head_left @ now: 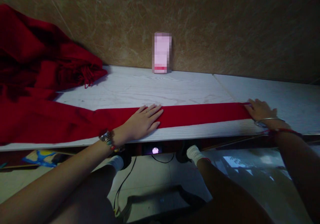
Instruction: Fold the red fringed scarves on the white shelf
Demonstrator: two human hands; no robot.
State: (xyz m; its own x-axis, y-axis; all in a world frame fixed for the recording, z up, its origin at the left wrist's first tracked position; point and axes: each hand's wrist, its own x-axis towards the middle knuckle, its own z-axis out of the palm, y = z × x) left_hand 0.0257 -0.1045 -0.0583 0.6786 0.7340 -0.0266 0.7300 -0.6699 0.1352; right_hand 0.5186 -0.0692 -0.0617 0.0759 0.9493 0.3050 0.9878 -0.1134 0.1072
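Observation:
A red scarf lies along the white bench top, folded lengthwise into a flat, narrow strip over its middle and right part. My left hand rests flat on the strip with its fingers spread; a ring and a beaded bracelet are on it. At the strip's right end, my right hand lies palm down, fingers stretched out and touching the end of the cloth. What is under its palm is hidden. Toward the left the strip widens into looser cloth.
A heap of red fringed cloth sits at the back left against the brown marbled wall. A phone, its screen blurred, leans on that wall. Below the white bench top are my legs, a dark cable and a blue-and-yellow item.

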